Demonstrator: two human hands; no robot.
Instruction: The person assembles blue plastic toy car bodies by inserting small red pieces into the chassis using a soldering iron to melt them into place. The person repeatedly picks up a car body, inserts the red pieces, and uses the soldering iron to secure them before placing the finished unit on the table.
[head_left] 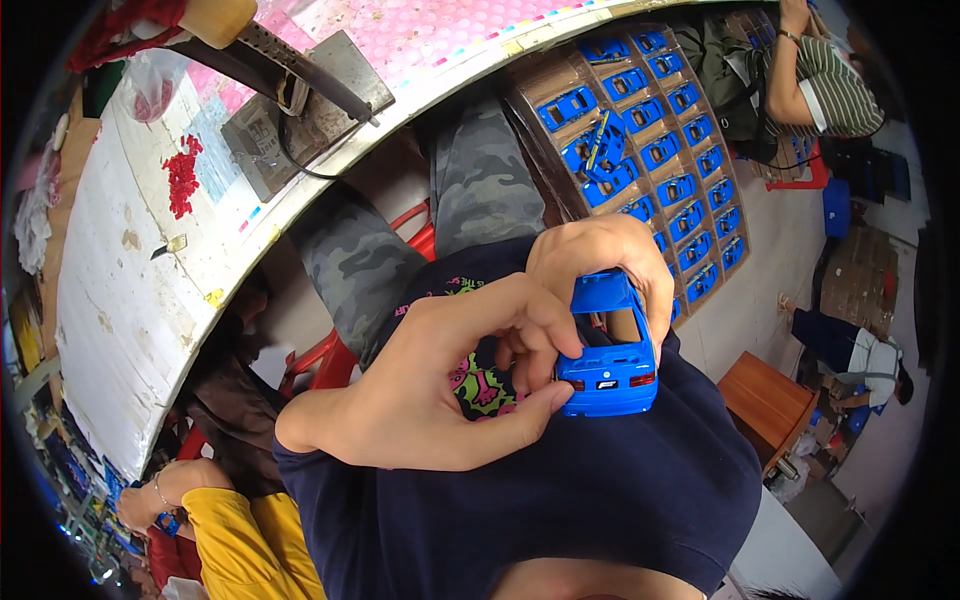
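A blue toy car body (608, 358) is held up in front of my chest, its rear end toward me with two red tail lights and a small dark plate. The rear window opening has no pane in it. My right hand (612, 248) wraps around the far end and right side of the car. My left hand (430, 385) is closed at the car's left rear corner, thumb and index fingertips against it beside the left tail light. Whether a small part sits between those fingertips is hidden.
A brown tray (640, 125) holds rows of blue toy cars, right of my legs. On the white table (120, 330) lie small red parts (182, 178) and a small brush-like tool (170, 247), near a metal press base (300, 115). Co-workers sit left and right; a wooden stool (765, 405) stands right.
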